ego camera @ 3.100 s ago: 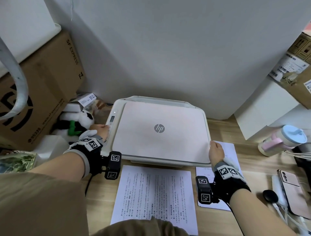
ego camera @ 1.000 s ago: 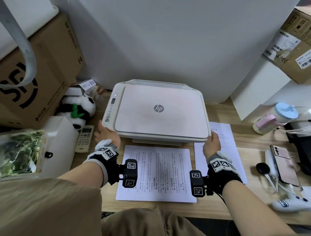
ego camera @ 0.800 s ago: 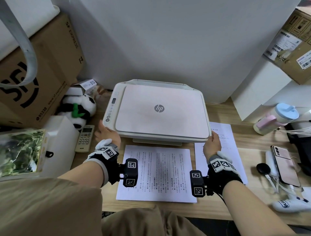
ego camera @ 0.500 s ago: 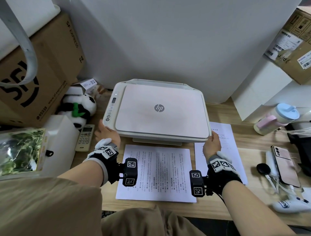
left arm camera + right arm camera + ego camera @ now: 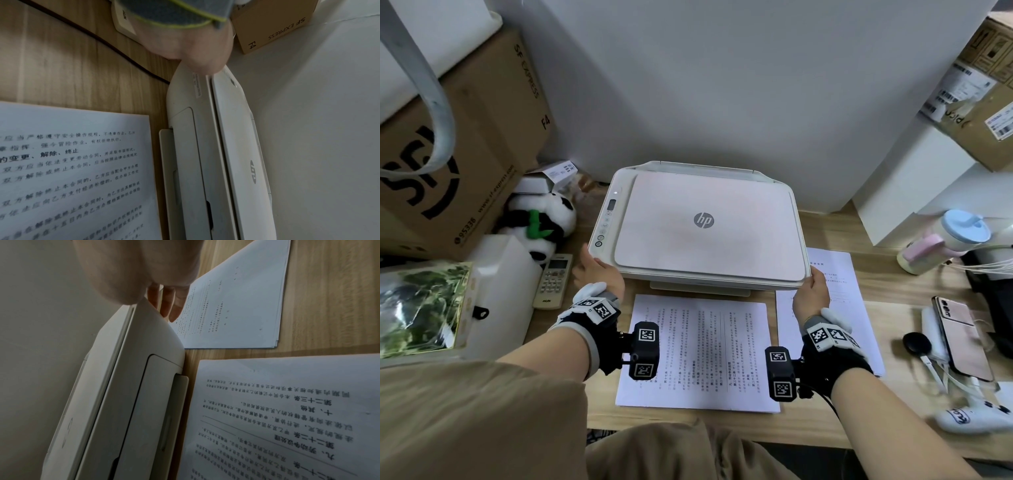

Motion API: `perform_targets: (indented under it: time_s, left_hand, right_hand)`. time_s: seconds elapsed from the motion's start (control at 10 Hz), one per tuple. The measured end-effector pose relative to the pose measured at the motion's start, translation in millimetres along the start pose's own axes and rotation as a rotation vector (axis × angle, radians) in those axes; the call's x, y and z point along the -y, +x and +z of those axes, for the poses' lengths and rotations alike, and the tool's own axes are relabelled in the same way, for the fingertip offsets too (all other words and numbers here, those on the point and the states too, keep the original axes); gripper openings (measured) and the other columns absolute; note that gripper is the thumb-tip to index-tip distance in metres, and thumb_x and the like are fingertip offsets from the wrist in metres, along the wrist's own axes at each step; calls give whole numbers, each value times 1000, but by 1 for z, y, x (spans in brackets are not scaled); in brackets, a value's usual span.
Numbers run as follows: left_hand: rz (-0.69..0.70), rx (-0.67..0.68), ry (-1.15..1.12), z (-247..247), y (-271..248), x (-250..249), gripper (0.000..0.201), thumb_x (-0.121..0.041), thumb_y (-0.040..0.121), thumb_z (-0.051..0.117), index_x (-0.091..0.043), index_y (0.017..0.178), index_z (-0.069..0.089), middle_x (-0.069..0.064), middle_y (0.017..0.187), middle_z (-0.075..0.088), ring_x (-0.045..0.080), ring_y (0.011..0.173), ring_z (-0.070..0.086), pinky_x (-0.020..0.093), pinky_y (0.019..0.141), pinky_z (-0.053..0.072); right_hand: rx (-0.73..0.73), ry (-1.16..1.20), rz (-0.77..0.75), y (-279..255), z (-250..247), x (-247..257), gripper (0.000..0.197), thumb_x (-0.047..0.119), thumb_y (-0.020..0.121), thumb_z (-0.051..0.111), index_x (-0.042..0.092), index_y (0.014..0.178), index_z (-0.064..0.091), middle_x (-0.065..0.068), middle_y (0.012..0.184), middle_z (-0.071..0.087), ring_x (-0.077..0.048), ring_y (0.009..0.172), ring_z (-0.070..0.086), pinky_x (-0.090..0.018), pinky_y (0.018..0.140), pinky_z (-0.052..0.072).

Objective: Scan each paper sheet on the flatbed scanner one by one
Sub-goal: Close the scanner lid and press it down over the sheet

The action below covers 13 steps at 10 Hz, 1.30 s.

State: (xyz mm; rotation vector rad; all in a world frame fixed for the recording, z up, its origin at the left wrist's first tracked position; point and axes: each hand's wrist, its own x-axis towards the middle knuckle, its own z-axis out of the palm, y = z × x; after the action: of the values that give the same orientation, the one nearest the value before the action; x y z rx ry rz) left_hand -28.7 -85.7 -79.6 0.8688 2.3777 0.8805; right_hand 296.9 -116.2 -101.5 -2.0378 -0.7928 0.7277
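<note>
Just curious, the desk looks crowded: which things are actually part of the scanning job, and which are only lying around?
For the job:
scanner
printed sheet
paper stack
left hand
right hand

Lying about:
panda toy
remote control
phone
bottle
cardboard box

On my desk I count one scanner (image 5: 705, 229), lid down, with both my hands on it: my left hand (image 5: 599, 274) at its near left corner, my right hand (image 5: 811, 294) at its near right corner. Two lots of printed paper: one sheet (image 5: 698, 353) in front of the scanner, and one thin stack (image 5: 839, 274) to its right. Two cardboard boxes, one (image 5: 465, 137) on the left and one (image 5: 983, 89) on the right. One panda toy (image 5: 544, 219), one remote control (image 5: 554, 281), one phone (image 5: 959, 335), one lidded cup (image 5: 945, 243)
</note>
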Motion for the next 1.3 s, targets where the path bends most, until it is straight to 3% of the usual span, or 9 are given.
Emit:
perform_targets:
  time_s: [0.5,0.8,1.0,1.3]
  left_hand:
    - [-11,14,-1,0,0,0,47,-19,101,27,-23,148,24,19,144,36,38,130,37,46,106,27]
    - [-2,7,1,2,1,2,47,-17,101,28,-22,148,26,21,142,37,38,129,37,46,105,27]
    - [0,7,3,3,3,3,47,-17,101,28,-22,148,25,21,142,36,38,129,37,47,106,27]
    - [7,10,2,3,4,3,47,-17,101,27,-21,148,25,21,142,36,39,128,37,47,105,28]
  right_hand:
    - [8,-5,-4,-3,-4,3,37,20,102,28,15,134,47,-11,128,57,-34,114,53,-37,97,43]
    - [5,6,-12,-5,-5,4,38,19,102,28,15,134,47,-11,127,58,-33,113,54,-37,97,43]
    - [8,-2,-14,-4,-4,3,37,20,102,28,16,133,47,-11,126,58,-34,110,56,-43,97,45]
    - [7,-3,-13,-7,-5,5,37,18,102,28,14,134,46,-10,129,56,-33,115,52,-36,97,42]
